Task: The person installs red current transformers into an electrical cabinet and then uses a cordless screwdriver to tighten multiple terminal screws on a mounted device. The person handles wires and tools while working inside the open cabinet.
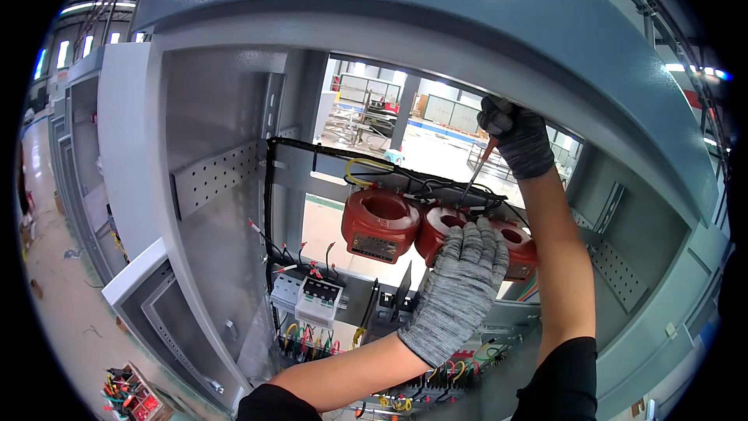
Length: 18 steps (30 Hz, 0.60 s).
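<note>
Three red ring-shaped current transformers hang in a row inside a grey metal cabinet: a left one, a middle one and a right one. My left hand, in a grey knit glove, grips the middle transformer; its fingers cover part of it and the near side of the right one. Higher up, my right hand wears a dark grey glove and is closed around a screwdriver with an orange handle. The shaft slants down to the terminals behind the middle transformer, where the tip is hard to make out.
A black-wrapped wire bundle runs above the transformers. Below them sit white circuit breakers with loose wire ends. The cabinet's top beam crosses overhead, and perforated brackets line its sides. A parts box stands on the floor at lower left.
</note>
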Each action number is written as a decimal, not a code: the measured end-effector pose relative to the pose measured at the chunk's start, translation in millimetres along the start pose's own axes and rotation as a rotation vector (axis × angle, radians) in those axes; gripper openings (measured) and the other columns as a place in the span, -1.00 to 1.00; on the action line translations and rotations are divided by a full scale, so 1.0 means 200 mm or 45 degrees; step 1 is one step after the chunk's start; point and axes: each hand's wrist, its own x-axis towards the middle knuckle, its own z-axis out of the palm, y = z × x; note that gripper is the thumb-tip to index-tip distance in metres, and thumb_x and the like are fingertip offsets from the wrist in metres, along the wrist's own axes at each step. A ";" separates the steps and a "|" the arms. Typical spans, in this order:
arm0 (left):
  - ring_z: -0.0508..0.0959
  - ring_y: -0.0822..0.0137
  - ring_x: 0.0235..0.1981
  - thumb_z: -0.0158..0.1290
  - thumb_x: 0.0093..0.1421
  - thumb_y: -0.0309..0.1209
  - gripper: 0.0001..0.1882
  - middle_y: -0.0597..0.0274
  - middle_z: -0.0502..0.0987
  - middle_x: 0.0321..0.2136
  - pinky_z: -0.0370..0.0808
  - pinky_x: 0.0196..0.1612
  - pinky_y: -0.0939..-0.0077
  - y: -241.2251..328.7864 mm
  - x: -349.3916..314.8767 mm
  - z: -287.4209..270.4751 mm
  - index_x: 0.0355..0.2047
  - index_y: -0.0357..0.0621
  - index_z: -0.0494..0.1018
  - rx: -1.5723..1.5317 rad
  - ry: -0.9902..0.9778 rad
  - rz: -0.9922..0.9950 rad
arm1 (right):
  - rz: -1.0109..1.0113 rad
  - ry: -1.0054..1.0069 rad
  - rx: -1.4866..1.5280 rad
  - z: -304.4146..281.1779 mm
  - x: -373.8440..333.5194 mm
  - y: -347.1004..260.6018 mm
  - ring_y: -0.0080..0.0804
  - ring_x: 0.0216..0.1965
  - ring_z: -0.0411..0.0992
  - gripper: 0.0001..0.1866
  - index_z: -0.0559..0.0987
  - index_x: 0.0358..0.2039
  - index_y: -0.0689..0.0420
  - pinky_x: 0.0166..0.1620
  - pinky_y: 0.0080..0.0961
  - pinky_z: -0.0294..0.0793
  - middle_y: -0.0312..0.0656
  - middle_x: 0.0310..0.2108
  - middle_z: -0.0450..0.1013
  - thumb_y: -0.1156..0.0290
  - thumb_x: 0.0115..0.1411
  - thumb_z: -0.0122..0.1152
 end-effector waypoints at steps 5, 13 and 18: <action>0.43 0.10 0.02 -0.08 0.10 -0.35 -0.54 -0.08 0.40 0.03 0.33 0.08 0.11 0.01 0.02 0.08 0.01 -0.28 0.32 -0.073 0.060 0.059 | 0.199 -0.260 0.258 -0.13 -0.02 0.02 -0.64 -0.79 0.17 -0.78 0.50 -0.43 0.08 -0.71 -0.60 0.27 -0.42 -0.69 0.23 0.21 0.23 0.12; 0.46 0.15 -0.11 -0.07 0.11 -0.32 -0.67 -0.01 0.47 -0.17 0.36 -0.10 0.14 -0.01 0.15 0.01 -0.12 -0.17 0.38 -0.142 -0.149 -0.035 | 0.048 0.061 0.039 0.07 -0.02 0.04 -0.66 -0.80 0.12 -0.82 0.48 -0.46 0.06 -0.75 -0.65 0.18 -0.43 -0.72 0.17 0.30 0.26 0.03; 0.46 0.17 -0.13 -0.06 0.10 -0.32 -0.67 0.05 0.49 -0.22 0.37 -0.13 0.16 0.00 0.15 0.04 -0.13 -0.15 0.41 -0.041 -0.095 -0.014 | 0.045 0.605 -0.542 0.20 0.00 0.05 -0.59 -0.80 0.07 -0.78 0.35 -0.58 0.00 -0.73 -0.60 0.07 -0.39 -0.73 0.17 0.38 0.23 -0.01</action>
